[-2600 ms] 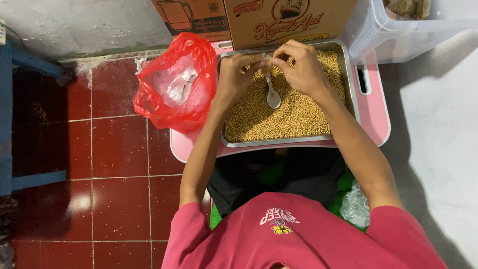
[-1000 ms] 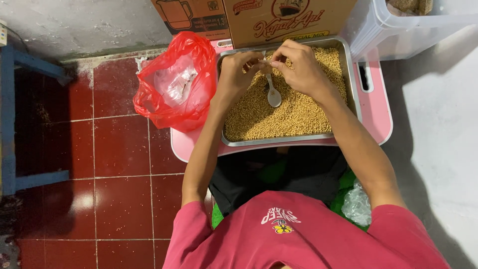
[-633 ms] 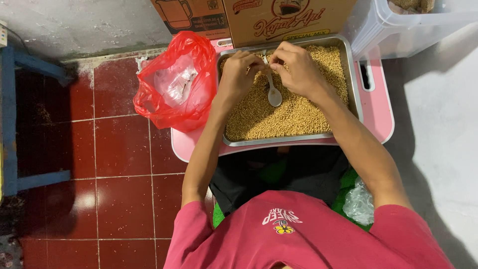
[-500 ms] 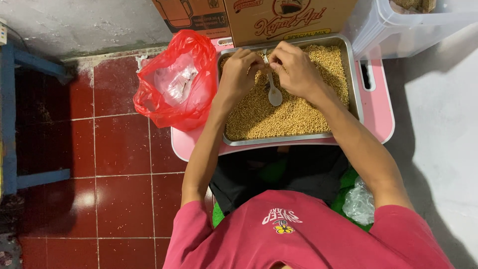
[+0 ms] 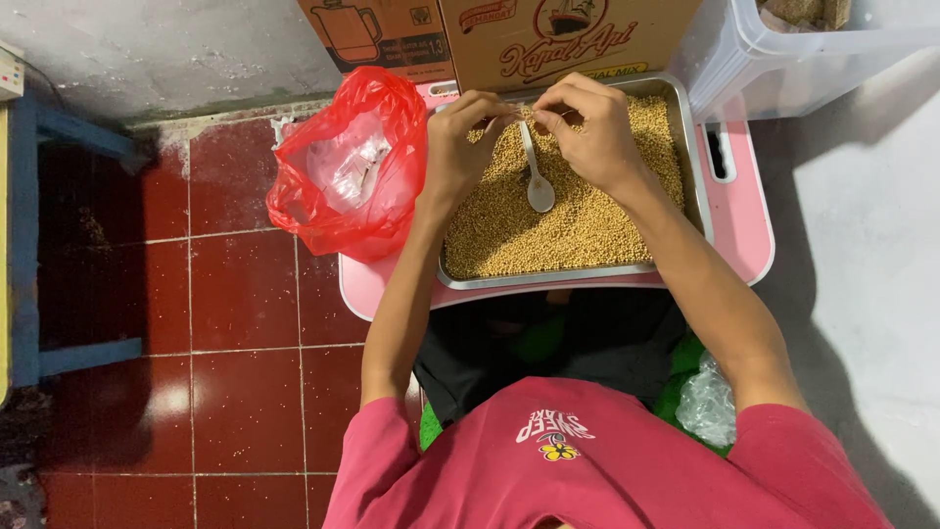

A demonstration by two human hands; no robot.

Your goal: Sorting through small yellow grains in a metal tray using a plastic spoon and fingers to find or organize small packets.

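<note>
Nearest, at the bottom of the frame: red shirt (image 5: 597,470) with a small printed mark, dark lap above it, a crumpled clear plastic bag (image 5: 707,404) at lower right beside the right arm. Red tiled floor (image 5: 235,392) across the lower left, blue furniture frame (image 5: 39,245) along the left edge.

Further up, in the middle: pink counter (image 5: 744,225) carrying a metal tray (image 5: 691,167) filled with small yellowish grains (image 5: 578,220). White spoon (image 5: 538,176) lying on the grains near the tray's centre, bowl toward the bottom of the frame, handle running up between the two hands.

Left hand (image 5: 458,137) and right hand (image 5: 592,127) raised over the upper half of the tray, close together, fingertips of each pinched on something small and thin between them; too small to tell what. Spoon handle's tip just under those fingertips; touching or not, cannot tell.

Left of the tray, overhanging the counter's edge: red plastic bag (image 5: 343,176), mouth open, clear plastic wrappers inside.

Farthest, along the top: brown cardboard boxes (image 5: 548,39) against the tray's far rim, a clear plastic bin (image 5: 783,49) at upper right, grey wall at upper left.
</note>
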